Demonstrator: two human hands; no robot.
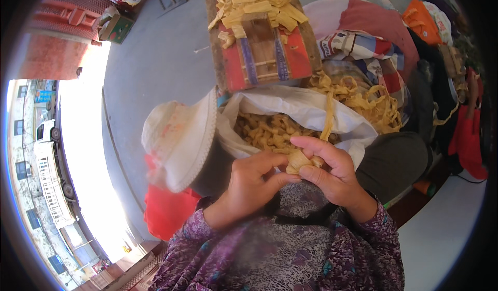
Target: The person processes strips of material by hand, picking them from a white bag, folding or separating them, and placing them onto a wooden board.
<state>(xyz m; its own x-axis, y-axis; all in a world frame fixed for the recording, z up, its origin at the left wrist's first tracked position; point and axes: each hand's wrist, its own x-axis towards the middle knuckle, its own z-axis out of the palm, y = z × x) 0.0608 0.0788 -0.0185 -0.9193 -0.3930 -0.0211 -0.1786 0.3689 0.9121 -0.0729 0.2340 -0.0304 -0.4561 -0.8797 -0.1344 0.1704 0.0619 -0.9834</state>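
Note:
Both my hands are over my lap, holding one small folded piece of yellow dried plant strip [297,161], which looks like husk. My right hand [334,172] grips its right side between thumb and fingers, the index finger raised. At the left side of the same piece, my left hand [255,182] pinches with thumb and index finger. Just beyond my hands gapes a white sack [272,98] with many knotted yellow pieces [268,129] inside. One long loose strip [329,115] hangs over the sack's rim, its lower end partly behind my right hand.
A red-topped wooden stool [299,57] carries flat yellow strips [253,3] and a wooden block [258,32] with purple bands. More curled strips [373,104] lie right of the sack beside patterned cloth [358,47]. A white brimmed hat [183,143] is at left, by red fabric [167,213].

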